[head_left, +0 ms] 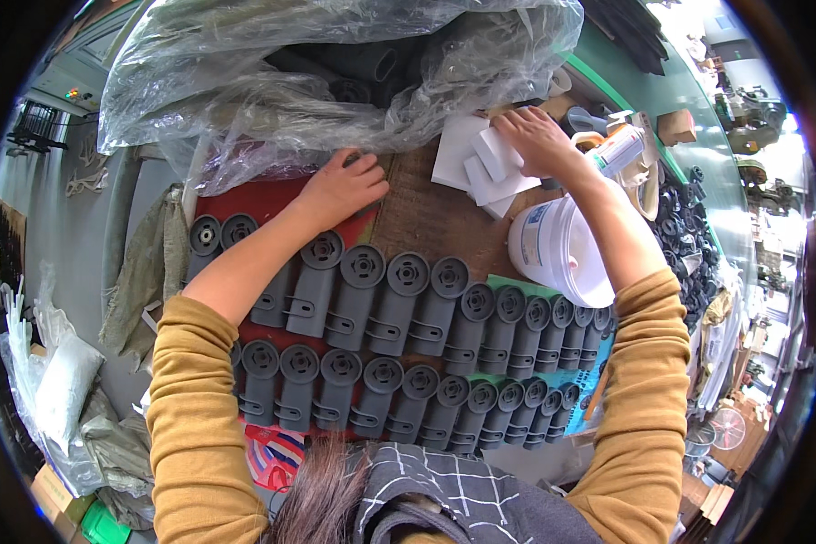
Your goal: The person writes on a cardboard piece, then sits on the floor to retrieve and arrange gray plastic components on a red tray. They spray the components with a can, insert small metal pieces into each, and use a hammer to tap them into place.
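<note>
My left hand is over the table at the lower edge of a clear plastic bag. Its fingers are curled round something dark, mostly hidden beneath them. At the upper right, my right hand grips a small white stack of paper, its fingers bent over the far edge. Other white sheets lie beneath and beside that stack. Nearer to me, grey plastic parts with round, slotted ends are lined up in two rows. Dark grey tubular parts show through the bag's opening.
A white plastic bucket lies tilted under my right forearm. Beyond it are a white tube-shaped container and a wooden block. Many small black parts are heaped at the right. Filled plastic sacks stand at the left.
</note>
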The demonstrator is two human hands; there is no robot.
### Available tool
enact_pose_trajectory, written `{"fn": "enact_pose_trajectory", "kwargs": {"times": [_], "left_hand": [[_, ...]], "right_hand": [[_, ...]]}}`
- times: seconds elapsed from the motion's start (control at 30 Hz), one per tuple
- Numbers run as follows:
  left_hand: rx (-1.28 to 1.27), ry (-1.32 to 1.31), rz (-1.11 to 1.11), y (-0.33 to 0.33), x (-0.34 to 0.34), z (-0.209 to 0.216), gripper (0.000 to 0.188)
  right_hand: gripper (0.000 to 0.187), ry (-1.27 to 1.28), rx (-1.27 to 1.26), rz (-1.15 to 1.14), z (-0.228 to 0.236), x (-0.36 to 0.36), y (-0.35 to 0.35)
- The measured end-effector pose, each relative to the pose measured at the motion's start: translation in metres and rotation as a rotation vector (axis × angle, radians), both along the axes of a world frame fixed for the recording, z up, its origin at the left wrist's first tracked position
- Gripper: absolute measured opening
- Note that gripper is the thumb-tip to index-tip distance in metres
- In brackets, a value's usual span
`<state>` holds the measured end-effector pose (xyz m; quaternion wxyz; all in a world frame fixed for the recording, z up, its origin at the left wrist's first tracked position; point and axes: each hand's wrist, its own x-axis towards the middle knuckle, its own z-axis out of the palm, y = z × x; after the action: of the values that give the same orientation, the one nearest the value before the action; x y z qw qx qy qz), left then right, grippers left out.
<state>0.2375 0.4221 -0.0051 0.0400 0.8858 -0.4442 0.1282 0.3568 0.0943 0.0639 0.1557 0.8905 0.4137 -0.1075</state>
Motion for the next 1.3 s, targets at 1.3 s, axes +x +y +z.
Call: {"fn": "enact_pose_trajectory", "kwargs": {"times": [1.3], "left_hand": [[-1.394,1.028,0.804,-0.019,-0.044,-0.026,0.084]], "right_hand": [[0.031,1.412,1.648,-1.367,-0.075,-0.126,0.15]]}}
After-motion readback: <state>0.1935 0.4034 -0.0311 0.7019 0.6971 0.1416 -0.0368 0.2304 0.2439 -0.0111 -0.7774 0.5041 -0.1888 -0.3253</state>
